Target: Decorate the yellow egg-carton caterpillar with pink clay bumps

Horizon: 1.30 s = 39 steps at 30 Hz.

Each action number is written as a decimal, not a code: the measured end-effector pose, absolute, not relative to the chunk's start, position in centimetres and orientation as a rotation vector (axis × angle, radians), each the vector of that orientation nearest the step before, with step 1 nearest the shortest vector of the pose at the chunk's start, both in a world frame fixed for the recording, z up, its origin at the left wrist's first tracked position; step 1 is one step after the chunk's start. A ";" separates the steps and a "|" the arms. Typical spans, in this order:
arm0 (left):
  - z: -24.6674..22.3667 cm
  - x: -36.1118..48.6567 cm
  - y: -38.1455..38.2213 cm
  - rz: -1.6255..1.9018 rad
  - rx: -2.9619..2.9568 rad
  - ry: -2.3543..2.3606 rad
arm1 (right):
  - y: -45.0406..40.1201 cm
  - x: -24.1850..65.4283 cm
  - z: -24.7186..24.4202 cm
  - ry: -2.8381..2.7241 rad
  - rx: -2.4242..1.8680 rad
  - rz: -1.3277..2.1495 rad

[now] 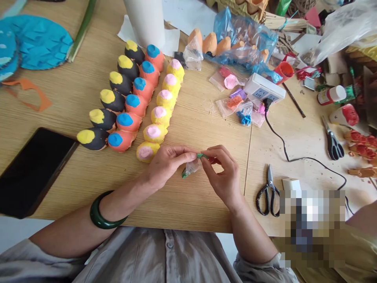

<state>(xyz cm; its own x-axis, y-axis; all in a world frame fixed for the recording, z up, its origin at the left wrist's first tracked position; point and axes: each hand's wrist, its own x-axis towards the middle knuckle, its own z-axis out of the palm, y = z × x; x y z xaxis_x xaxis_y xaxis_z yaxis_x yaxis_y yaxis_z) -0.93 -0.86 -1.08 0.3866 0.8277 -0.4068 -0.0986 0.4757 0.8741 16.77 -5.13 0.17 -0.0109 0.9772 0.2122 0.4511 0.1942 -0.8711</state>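
My left hand (167, 161) is closed, thumb against fingers, on a small clear plastic bag (193, 166) that hangs below the fingertips. Some green clay (184, 173) shows at the bag's lower end. Right beside it, my right hand (223, 169) pinches a small piece of green clay (202, 156) between thumb and fingers. The two hands' fingertips almost meet over the table. Just left of them stand painted egg-carton strips: a yellow strip with pink tops (153, 133), an orange-red strip with blue tops (127, 125) and a black strip with yellow tops (101, 118).
A black phone or tablet (37, 171) lies at left. Small bags of coloured clay (234, 101) lie near a white power strip (266, 89) with a black cord. Black-handled scissors (268, 192) rest at right, close to a person's pixelated side. A white cylinder (147, 23) stands behind.
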 end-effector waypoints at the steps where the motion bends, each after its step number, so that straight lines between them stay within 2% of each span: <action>1: -1.0 -1.0 -0.8 0.697 0.912 1.010 | -5.1 16.9 0.2 -1.596 -1.377 0.794; 10: -1.3 -1.1 -0.9 0.734 1.012 1.153 | -4.1 17.8 0.5 -0.737 -1.263 1.346; 30: -1.5 -1.3 -0.8 0.720 0.984 1.023 | -3.8 18.4 0.6 -0.807 -1.115 1.612; 39: -1.1 -1.5 -0.6 0.731 0.950 0.957 | -4.2 17.4 0.5 -0.990 -1.356 1.527</action>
<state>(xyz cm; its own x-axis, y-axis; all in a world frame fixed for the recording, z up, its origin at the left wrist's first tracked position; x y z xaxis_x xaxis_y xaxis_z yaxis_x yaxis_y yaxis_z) -1.53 -0.59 -1.14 0.4062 0.8484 -0.3393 -0.1038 0.4118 0.9053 17.38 -4.16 0.48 -0.0567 0.9434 -0.3268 -0.0870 -0.3308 -0.9397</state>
